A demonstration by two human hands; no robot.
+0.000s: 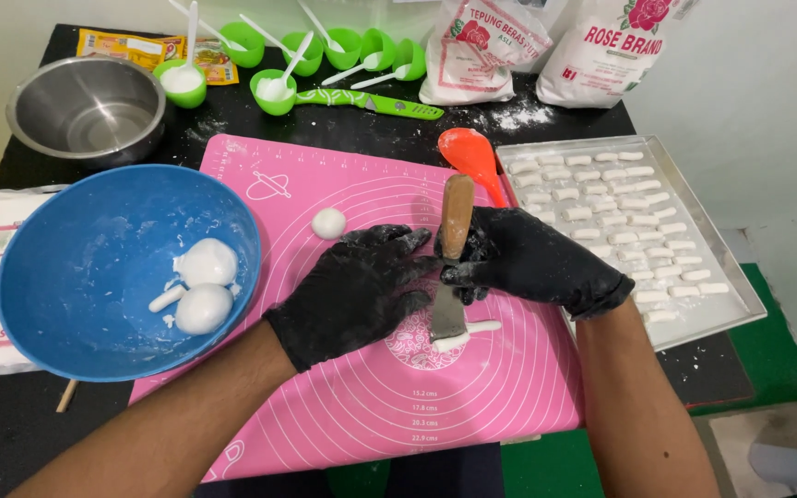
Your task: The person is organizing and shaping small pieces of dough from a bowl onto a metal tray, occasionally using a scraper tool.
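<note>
Gripping scraper (452, 267) by wooden handle, right hand (528, 263) fisted, blade down on dough strip (469, 333) at mat (362, 184) centre, likely for cutting. Left hand (357, 290) loosely curled, fingertips beside blade, steadying. Cut pieces rowed on tray (740, 295) at mat's right edge; dough balls in bowl (66, 277) left.

Both forearms are reaching in from six o'clock, bare to the wrists, with black gloves on the hands. The left hand (357, 293) is lying palm down, fingers pointing toward two o'clock. The right hand (523, 263) is curling shut in a fist at three o'clock, knuckles facing nine o'clock.
</note>
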